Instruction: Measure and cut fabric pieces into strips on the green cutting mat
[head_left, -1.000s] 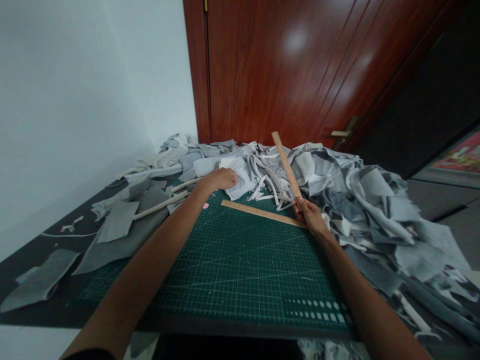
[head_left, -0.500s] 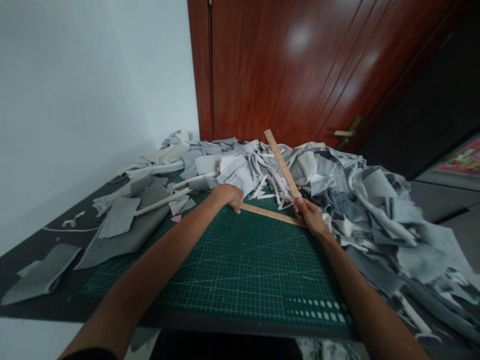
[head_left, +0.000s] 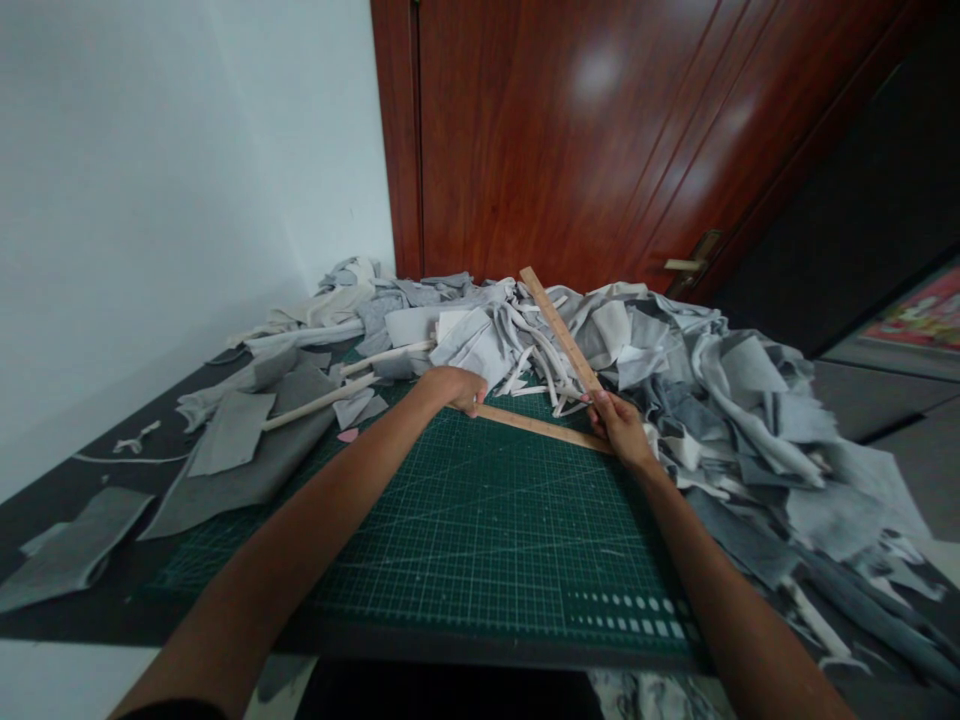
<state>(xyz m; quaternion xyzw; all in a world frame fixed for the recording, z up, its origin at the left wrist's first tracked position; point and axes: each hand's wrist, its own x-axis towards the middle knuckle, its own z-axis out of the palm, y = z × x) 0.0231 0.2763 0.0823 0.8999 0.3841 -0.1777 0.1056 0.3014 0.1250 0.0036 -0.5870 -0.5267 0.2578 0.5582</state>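
Observation:
On the green cutting mat, a flat wooden ruler lies crosswise near the far side. My left hand is closed around its left end, with the thumb in front. My right hand pinches the lower end of a second wooden ruler length, which rises at a slant above the cloth scraps. The flat length's right end reaches under the right hand. Those fingers hide whether the two lengths are joined. White cord pieces lie just beyond the hands.
Grey and white fabric scraps are heaped along the back and right. More grey pieces lie on the left, with a thin white cord. A wall and a wooden door stand behind the table.
The raised ruler length has tipped slightly left and down. My left hand has shifted a little, and more of the flat ruler shows beside it. Both hands keep their hold.

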